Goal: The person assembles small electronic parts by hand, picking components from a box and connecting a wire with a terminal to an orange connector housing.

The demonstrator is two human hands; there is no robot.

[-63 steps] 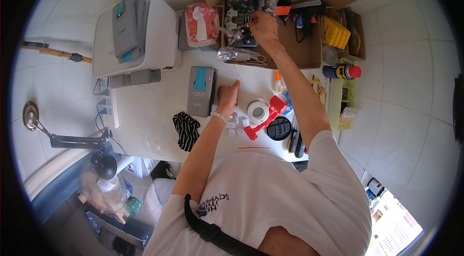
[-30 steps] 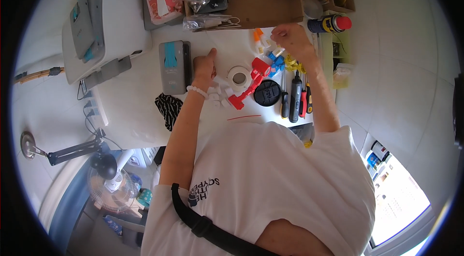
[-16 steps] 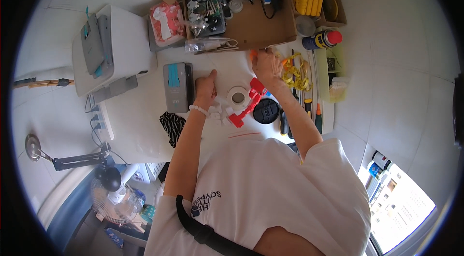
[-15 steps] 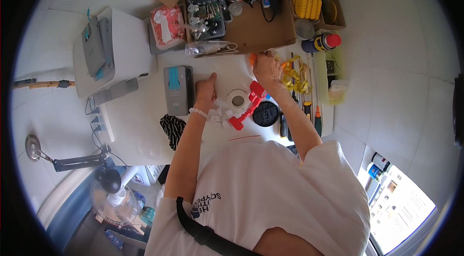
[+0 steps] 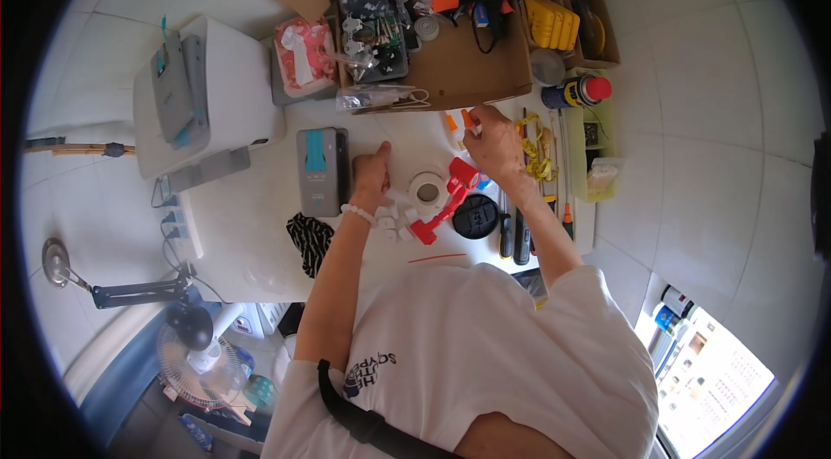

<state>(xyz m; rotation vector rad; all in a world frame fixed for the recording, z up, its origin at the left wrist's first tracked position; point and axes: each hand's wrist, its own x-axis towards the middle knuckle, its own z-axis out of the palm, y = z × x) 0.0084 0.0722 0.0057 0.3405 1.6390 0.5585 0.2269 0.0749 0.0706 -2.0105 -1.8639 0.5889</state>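
My right hand (image 5: 495,145) is at the far side of the white table, just in front of the cardboard box. Its fingertips pinch a small orange-capped piece (image 5: 468,119); the rest of that piece is hidden. A second orange cap (image 5: 451,123) stands beside it. My left hand (image 5: 370,177) is closed, thumb toward the far side, right of a grey box with a teal stripe (image 5: 323,186). Whatever its fingers hold cannot be made out. Between my hands are a white roll (image 5: 427,190) and a curved red tool (image 5: 455,191). Small white blocks (image 5: 387,221) lie by my left wrist.
An open cardboard box (image 5: 467,78) of parts spans the far edge. A black round lid (image 5: 476,216), a yellow measuring tape (image 5: 540,160) and screwdrivers (image 5: 522,238) lie at the right, near a spray can (image 5: 576,93). Black striped cloth (image 5: 309,242) lies left.
My right hand has drawn back a little toward me and to the right, and two orange caps now show by its fingers. My left hand stays closed in about the same place.
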